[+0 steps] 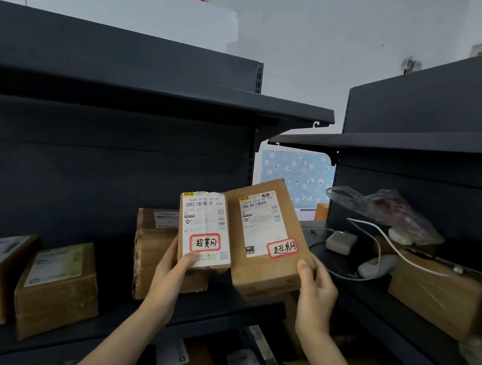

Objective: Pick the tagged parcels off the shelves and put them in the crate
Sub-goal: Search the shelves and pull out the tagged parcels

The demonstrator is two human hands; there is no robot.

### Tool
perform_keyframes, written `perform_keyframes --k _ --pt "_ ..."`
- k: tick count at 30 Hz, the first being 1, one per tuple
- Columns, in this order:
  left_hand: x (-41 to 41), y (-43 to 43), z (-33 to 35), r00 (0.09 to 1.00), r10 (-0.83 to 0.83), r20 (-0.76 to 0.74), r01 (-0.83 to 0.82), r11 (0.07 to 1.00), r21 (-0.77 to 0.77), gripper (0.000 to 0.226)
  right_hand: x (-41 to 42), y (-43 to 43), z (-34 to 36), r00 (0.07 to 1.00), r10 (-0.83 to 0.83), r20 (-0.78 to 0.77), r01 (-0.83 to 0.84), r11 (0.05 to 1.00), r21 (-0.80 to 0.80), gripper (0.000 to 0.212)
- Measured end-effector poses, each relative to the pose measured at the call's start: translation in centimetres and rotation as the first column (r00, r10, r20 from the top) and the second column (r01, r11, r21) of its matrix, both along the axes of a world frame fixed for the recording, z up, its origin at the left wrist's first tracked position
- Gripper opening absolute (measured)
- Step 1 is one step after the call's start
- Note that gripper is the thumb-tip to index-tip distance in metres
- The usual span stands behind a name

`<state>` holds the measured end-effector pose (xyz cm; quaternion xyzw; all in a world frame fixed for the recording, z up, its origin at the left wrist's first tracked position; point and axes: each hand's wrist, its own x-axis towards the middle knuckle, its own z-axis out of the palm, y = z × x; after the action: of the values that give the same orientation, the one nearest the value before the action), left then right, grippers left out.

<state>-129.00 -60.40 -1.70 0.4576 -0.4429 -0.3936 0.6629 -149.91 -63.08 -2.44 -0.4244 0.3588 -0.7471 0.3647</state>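
I hold two brown cardboard parcels up in front of the dark shelves, side by side. My left hand grips the smaller parcel by its lower left corner, thumb on its white label. My right hand grips the larger parcel at its lower right corner. Each parcel carries a white shipping label and a red-bordered tag with handwritten characters near the bottom. No crate is in view.
Several untagged brown boxes stand on the left shelf, one right behind the held parcels. The right shelf holds a plastic bag, a white charger with cable and a big box. More parcels lie below.
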Motion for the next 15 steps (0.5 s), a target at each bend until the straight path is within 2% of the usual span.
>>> perform_keyframes --k 6,8,11,15 --pt "1.4 0.1 1.2 0.999 -0.026 -0.024 0.026 0.999 -0.02 0.042 -0.4 0.2 0.3 0.973 0.229 -0.035 -0.229 0.973 -0.017 0.026" --pt "2.1 0.2 1.6 1.0 -0.025 -0.011 0.025 0.999 -0.03 0.047 -0.6 0.2 0.4 0.95 0.306 -0.069 -0.307 0.951 -0.012 0.031" --pt "2.9 0.4 2.3 0.999 -0.044 0.016 0.044 0.998 -0.044 0.07 -0.9 -0.1 0.8 0.901 0.413 -0.136 -0.413 0.91 0.029 0.042" --pt "3.4 1.0 2.3 0.998 -0.057 0.021 0.058 0.997 -0.048 0.072 -1.3 -0.8 1.2 0.854 0.507 -0.116 -0.502 0.862 0.072 0.05"
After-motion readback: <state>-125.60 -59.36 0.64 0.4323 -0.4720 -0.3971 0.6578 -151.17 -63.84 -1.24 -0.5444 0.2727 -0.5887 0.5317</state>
